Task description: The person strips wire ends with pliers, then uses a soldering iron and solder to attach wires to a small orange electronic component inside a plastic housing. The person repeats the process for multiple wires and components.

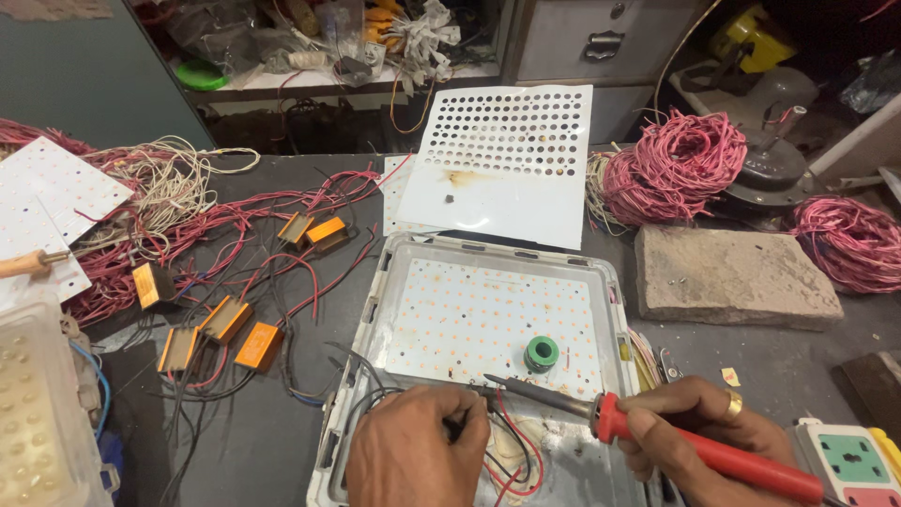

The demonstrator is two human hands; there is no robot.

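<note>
Soldering iron is in my right hand, fingers wrapped tight round its red handle. Its long axis runs from lower right up to the left, and the dark tip sits low over the bottom edge of the white LED panel, right beside my left hand. That left hand is curled, fingers pinched together on the thin wires, red and black, that loop out across the grey tray holding the panel. So the wires lie just left of the tip, nearly touching it; whether tip and wire actually meet I can't tell, my fingers hide the spot. Left hand is clearly the nearer one to the joint, the right steers from further back along the handle.

A green solder spool stands on the panel just above the tip. On the dark tabletop to the left lie orange driver blocks with tangled leads. Behind the tray leans a perforated white sheet, and a stone block sits at right.
</note>
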